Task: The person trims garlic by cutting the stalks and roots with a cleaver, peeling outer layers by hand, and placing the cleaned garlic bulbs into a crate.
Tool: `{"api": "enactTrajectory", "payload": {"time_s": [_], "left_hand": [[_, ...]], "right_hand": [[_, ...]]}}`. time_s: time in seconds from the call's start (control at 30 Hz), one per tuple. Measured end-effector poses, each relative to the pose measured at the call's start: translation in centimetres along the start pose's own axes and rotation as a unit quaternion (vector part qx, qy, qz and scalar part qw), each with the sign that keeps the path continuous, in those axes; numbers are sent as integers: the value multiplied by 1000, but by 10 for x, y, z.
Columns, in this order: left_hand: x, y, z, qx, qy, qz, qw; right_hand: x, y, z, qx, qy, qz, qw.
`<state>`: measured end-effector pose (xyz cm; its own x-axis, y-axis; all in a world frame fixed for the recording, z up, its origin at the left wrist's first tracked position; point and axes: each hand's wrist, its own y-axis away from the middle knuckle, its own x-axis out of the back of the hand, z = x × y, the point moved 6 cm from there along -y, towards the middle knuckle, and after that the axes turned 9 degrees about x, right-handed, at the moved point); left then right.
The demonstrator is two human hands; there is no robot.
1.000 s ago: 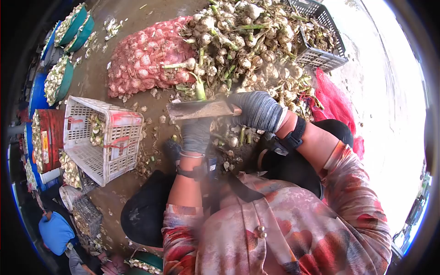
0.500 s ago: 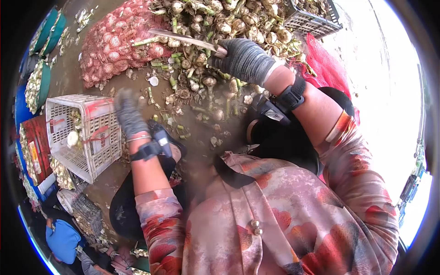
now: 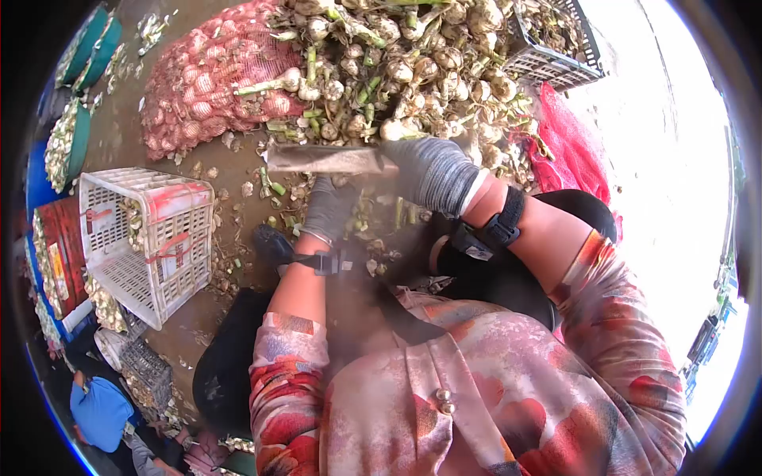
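My gloved right hand (image 3: pixel 435 173) is closed round the handle of a wide-bladed knife (image 3: pixel 325 159), whose blade points left. Just below the blade is my gloved left hand (image 3: pixel 327 208); its fingers are partly behind the blade and smeared, so what they hold, if anything, cannot be made out. A heap of garlic bulbs with stems (image 3: pixel 413 67) lies beyond both hands. Cut stem pieces and loose bulbs are scattered on the ground around them.
A red mesh sack of garlic (image 3: pixel 210 79) lies at the upper left. A white crate (image 3: pixel 178 270) stands tipped on the left. There are a dark crate (image 3: pixel 556 67), a pink net (image 3: pixel 567 151), green tubs (image 3: pixel 79 147) and a person in blue (image 3: pixel 101 412).
My left hand swung left towards the white crate, then came back beneath the blade. The knife tilted up and is now about level again. The view has shifted.
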<state>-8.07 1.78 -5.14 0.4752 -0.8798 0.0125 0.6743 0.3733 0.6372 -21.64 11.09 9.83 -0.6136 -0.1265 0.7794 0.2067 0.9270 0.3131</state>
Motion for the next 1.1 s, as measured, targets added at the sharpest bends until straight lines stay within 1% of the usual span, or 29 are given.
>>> {"api": "enactTrajectory", "payload": {"time_s": [0.03,0.07,0.1,0.13,0.17,0.23,0.27,0.3,0.33,0.37,0.4,0.43,0.5,0.53,0.57,0.6,0.63,0.67,0.7,0.73,0.77,0.8,0.83,0.9,0.93,1.0,1.03,1.07,1.1], "left_hand": [[11,5,25,-204,-212,57,954],[10,12,31,-298,-319,78,896],[10,22,38,-389,-410,119,816],[17,26,29,-339,-238,100,905],[15,39,42,-382,-322,117,859],[11,64,64,-467,-464,171,733],[19,57,57,-346,-318,114,875],[18,56,51,-280,-241,75,926],[17,56,45,-210,-156,48,964],[15,61,45,-200,-95,51,974],[14,66,44,-189,-33,52,980],[14,72,51,-220,-111,77,966],[14,82,62,-278,-260,145,913],[9,86,65,-353,-354,176,848],[7,90,75,-317,-259,158,899],[5,94,84,-283,-148,143,937],[3,100,92,-254,-34,135,957],[-8,120,118,-268,-25,139,953],[-5,133,130,-280,-22,145,949],[3,134,131,-282,-17,155,947],[9,131,128,-260,-1,147,954],[13,123,128,-243,12,132,961],[17,117,130,-247,16,134,959],[19,114,117,-235,-101,134,957],[21,113,105,-289,-198,152,924],[21,118,88,-392,-371,221,812],[22,114,79,-394,-370,221,811],[20,113,79,-396,-370,222,811],[18,119,96,-359,-189,169,898]], "right_hand": [[-6,-1,-2,24,22,-16,999],[-6,1,-8,34,27,-9,999],[-6,5,-16,55,11,-3,998],[-7,7,-23,75,-5,2,997],[-6,8,-26,79,-4,7,997],[-8,10,-31,84,28,-17,996],[-8,12,-32,90,32,-11,995],[-6,14,-33,89,34,-5,995],[-5,16,-35,90,39,-9,995],[-5,18,-37,91,43,-14,995],[-6,19,-35,91,46,-11,995],[-9,19,-30,91,47,-6,995],[-21,16,-19,99,47,-27,994],[-24,14,-11,92,54,-10,994],[-28,9,-4,93,54,-8,994],[-29,2,17,19,14,-4,1000],[-29,-4,41,-55,-25,0,998],[-39,-9,91,-103,-24,-24,994],[-51,-12,124,-146,-30,-49,988],[-27,-3,100,-140,-53,44,988],[-4,1,62,-141,-53,89,985],[8,4,31,-60,-31,95,993],[15,9,6,17,-14,101,995],[29,29,-40,123,20,108,986],[22,29,-48,191,24,90,977],[24,33,-61,179,47,45,982],[21,31,-61,171,63,22,983],[19,31,-60,169,61,22,983],[16,31,-59,174,53,15,983]]}}
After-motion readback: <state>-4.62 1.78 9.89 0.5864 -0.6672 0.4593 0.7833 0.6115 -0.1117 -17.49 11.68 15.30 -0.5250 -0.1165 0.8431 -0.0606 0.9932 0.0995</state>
